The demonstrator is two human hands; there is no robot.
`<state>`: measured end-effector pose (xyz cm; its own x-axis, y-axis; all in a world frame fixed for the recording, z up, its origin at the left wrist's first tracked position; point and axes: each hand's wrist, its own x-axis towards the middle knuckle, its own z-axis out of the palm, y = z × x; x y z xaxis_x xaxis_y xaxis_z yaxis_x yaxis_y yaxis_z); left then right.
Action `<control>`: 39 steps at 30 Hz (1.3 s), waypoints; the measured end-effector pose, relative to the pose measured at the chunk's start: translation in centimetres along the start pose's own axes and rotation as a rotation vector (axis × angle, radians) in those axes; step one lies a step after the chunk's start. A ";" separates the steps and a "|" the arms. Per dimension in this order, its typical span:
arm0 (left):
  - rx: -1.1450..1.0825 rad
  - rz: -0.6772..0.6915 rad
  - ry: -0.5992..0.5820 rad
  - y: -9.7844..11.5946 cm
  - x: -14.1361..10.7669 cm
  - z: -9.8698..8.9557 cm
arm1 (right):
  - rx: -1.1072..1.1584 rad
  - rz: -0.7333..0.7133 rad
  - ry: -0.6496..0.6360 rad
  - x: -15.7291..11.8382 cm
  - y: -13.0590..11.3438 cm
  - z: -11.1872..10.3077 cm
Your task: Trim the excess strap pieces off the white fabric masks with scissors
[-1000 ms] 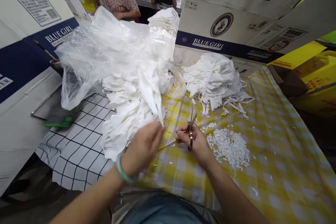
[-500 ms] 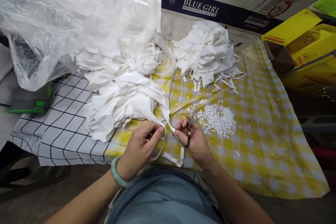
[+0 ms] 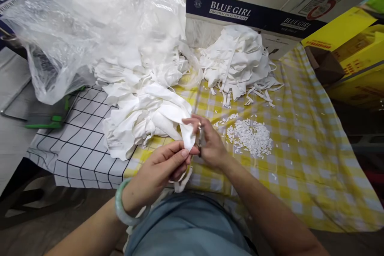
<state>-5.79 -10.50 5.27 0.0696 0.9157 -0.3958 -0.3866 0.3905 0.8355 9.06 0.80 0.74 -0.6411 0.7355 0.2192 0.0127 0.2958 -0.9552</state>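
Observation:
My left hand (image 3: 168,162), with a pale green bangle on the wrist, pinches the tip of a white fabric piece (image 3: 188,134). My right hand (image 3: 210,142) is closed around small scissors (image 3: 200,140), its fingers against the same fabric. Behind my hands lies a heap of white fabric pieces (image 3: 135,122). A narrow white strap (image 3: 183,183) hangs below my left hand. To the right of my right hand is a pile of small white clippings (image 3: 252,136).
Another heap of white fabric with straps (image 3: 237,60) lies against a cardboard box (image 3: 228,10). Clear plastic (image 3: 69,28) covers the back left. A yellow box (image 3: 360,52) stands at the right. The yellow checked cloth (image 3: 306,160) covers the table's right side.
My right hand has moved left and slightly up, close against my left hand. The fabric tip is now raised between them, and the straps hang lower, bunched beneath my left hand.

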 end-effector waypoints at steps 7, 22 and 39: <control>0.607 0.321 0.393 4.1 -1.9 -2.9 | 0.240 0.051 -0.184 6.5 -4.0 -1.9; 0.215 0.585 0.134 3.9 2.0 0.3 | 0.608 0.384 0.070 1.3 -1.9 4.8; 0.316 0.275 -0.096 -4.7 8.6 6.1 | -0.599 0.367 0.040 -8.4 -1.3 -7.5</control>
<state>2.25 -3.89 0.31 0.0944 0.9887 -0.1167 -0.1034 0.1264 0.9866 20.24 -1.20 1.60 -0.4858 0.8706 -0.0779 0.6507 0.3007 -0.6973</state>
